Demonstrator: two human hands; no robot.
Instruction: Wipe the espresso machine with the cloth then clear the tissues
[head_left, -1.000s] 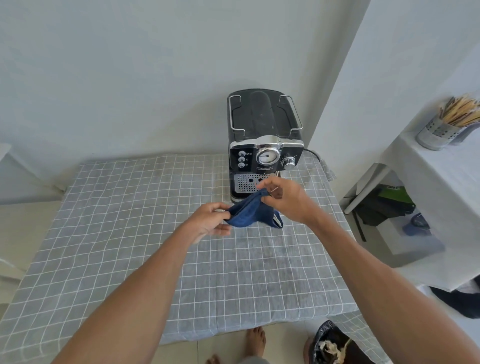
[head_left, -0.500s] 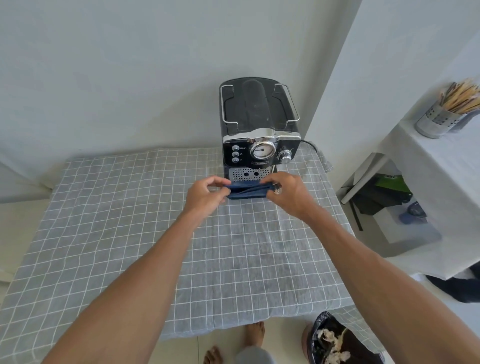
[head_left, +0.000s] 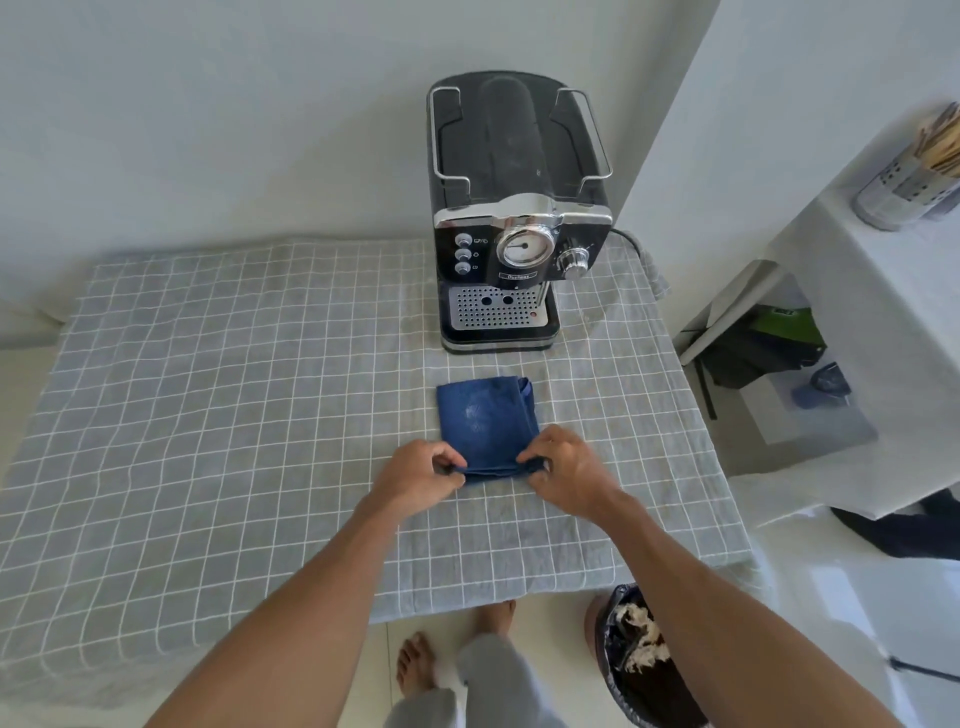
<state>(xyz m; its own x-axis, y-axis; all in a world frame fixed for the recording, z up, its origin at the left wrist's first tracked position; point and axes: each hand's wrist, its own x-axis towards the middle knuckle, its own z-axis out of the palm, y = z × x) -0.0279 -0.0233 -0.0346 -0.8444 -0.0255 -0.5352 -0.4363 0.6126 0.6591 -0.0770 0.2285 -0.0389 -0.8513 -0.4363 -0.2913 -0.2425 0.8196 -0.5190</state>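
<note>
On the checked table, left hand (head_left: 418, 475) and right hand (head_left: 563, 470) pinch the folded cloth's (head_left: 483, 415) near edge.

Left hand (head_left: 418, 475), right hand (head_left: 563, 475): both pinching cloth (head_left: 483, 415) near edge.

Perhaps "Duchess" on espresso machine (head_left: 517, 208)

Glossy black plastic and polished chrome are shown on the espresso machine (head_left: 519, 218); matt blue fabric on the cloth (head_left: 483, 415); woven checked cloth over the table (head_left: 234, 389).
</note>
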